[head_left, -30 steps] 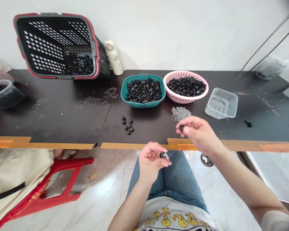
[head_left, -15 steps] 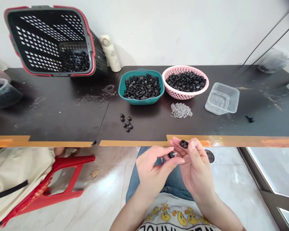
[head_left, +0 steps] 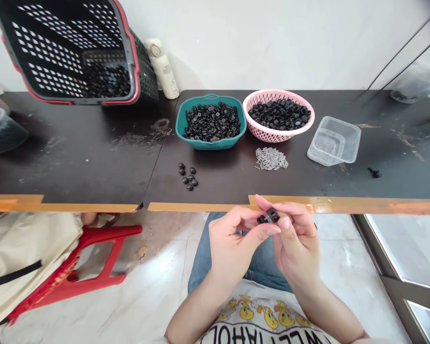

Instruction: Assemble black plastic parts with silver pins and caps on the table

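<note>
Above my lap, just at the table's front edge, both hands meet. My left hand (head_left: 232, 239) pinches a small round black plastic part (head_left: 261, 220) with a thin metal pin standing out of it. Between thumb and fingers, my right hand (head_left: 295, 239) grips a black plastic ring-like piece (head_left: 273, 214). The pin's end reaches this piece; whether it sits inside I cannot tell. On the table beyond lie a heap of small silvery pins (head_left: 271, 158) and a loose group of black round assembled pieces (head_left: 189, 177).
Behind the pins stand a teal basin (head_left: 211, 145) and a pink basket (head_left: 272, 135), both full of black parts. A clear plastic tub (head_left: 347, 143) is on the right. A large dark basket (head_left: 134, 71) lies tipped at left near a white bottle (head_left: 165, 71). A person sits by a red stool (head_left: 107, 267).
My two hands have come together, bringing the pin in the left-hand part up to the black piece in my right. The view has tilted slightly downward.
</note>
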The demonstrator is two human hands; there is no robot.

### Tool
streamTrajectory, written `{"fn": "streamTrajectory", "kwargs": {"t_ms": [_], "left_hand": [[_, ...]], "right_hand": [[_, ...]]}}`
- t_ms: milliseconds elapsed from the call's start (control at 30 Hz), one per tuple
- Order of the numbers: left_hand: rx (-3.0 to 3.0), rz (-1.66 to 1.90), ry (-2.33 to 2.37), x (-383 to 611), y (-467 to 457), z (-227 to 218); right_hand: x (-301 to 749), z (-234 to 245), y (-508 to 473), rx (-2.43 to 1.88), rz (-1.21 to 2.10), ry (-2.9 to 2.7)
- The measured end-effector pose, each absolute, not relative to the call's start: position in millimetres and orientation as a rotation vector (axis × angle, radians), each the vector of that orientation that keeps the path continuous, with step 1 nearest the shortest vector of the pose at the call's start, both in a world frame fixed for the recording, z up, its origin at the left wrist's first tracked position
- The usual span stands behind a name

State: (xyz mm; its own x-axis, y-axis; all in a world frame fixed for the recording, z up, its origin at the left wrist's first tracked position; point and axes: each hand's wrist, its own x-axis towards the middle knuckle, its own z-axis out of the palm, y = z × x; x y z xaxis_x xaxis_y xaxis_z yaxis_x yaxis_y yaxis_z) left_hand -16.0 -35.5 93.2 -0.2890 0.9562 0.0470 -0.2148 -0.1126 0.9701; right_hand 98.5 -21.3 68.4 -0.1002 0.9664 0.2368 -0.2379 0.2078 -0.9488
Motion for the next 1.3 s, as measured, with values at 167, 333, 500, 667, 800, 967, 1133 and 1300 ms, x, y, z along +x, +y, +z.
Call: {"fn": "streamTrajectory", "kwargs": {"t_ms": [167,333,500,667,800,967,1133,1300], "left_hand": [[0.997,1.538,1.261,-15.1,-35.8,97.0],[1.087,1.536,1.298,-14.7,-34.9,99.9],[1.144,1.549,1.336,-14.9,-33.9,103.4],[1.250,1.541,1.393,-15.7,-34.5,105.2],[1.342,1.517,1.439,-17.6,-34.4,106.6],[1.420,1.498,1.467,-18.3,-33.5,107.2],[1.474,1.510,1.462,-16.9,-31.6,107.9],[1.489,1.501,1.487,-16.7,-31.4,108.8]], "right_hand": [[98.0,65.6,-22.6,-0.832,1.079,-1.311],[99.0,58.4,-22.4,-0.892,0.998,-1.347],[100.7,56.4,-19.6,-0.895,0.980,-1.296],[102.4,56.6,-18.0,-0.909,0.952,-1.296],[102.4,55.8,-17.5,-0.900,0.960,-1.283],[100.6,53.1,-19.0,-0.899,0.991,-1.201],[98.6,50.6,-17.5,-0.834,0.927,-1.174],[97.9,50.3,-15.4,-0.785,0.887,-1.205]]}}
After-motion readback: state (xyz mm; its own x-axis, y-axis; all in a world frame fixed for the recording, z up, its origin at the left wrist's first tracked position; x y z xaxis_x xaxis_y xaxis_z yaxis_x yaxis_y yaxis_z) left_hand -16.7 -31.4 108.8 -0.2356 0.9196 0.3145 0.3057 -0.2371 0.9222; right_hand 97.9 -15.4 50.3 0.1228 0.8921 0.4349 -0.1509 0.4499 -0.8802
